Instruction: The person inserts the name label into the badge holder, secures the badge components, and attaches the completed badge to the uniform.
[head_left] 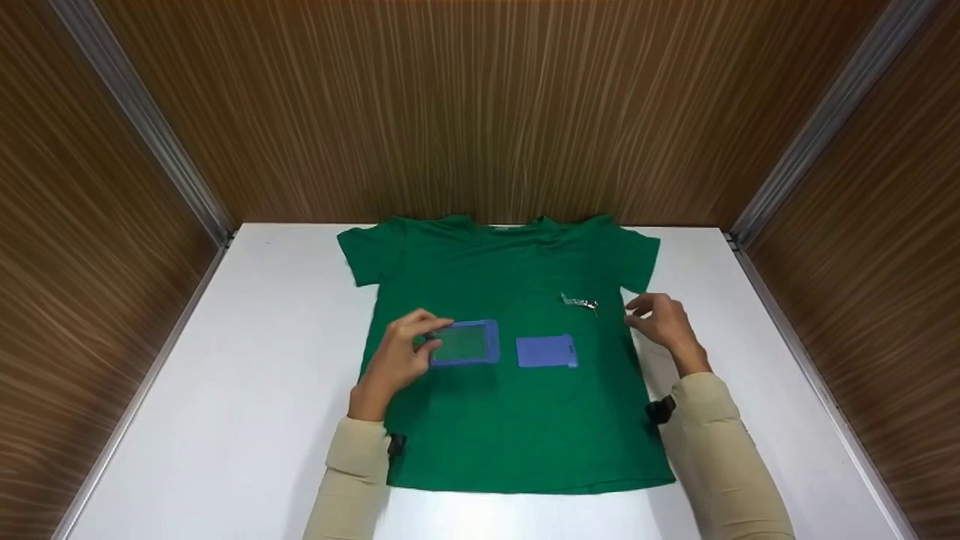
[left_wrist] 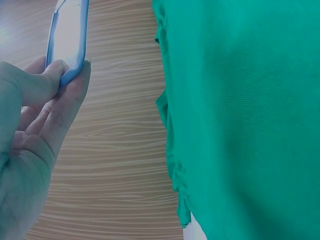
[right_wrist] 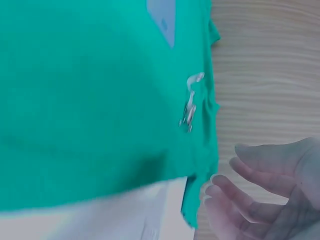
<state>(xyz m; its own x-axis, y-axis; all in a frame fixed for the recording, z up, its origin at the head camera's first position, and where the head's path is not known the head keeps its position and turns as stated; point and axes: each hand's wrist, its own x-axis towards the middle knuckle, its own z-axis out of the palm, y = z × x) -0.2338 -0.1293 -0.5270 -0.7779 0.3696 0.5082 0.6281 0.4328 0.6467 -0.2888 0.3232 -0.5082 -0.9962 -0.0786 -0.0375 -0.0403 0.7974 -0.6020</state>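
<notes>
With the left hand (head_left: 394, 367), pinches a purple-framed clear holder (head_left: 465, 343) between thumb and fingers over the green T-shirt (head_left: 517, 435), at nine o'clock from the flat purple piece (head_left: 546, 352) lying on it. Holds the right hand (head_left: 661, 321) by the shirt's edge, between two and three o'clock from that piece, fingers loosely bent and slightly apart. Has a metal clip (head_left: 580, 303) on the shirt at one o'clock and, beyond, a wood-grain wall (head_left: 487, 112) at twelve.

Behind the white worktop (head_left: 225, 375) rises a brown, pale-streaked wood-grain back panel (head_left: 487, 112). A matching left panel (head_left: 82, 262) and right panel (head_left: 877, 262) flank the worktop; grey metal strips (head_left: 142, 112) line both corners behind it.
</notes>
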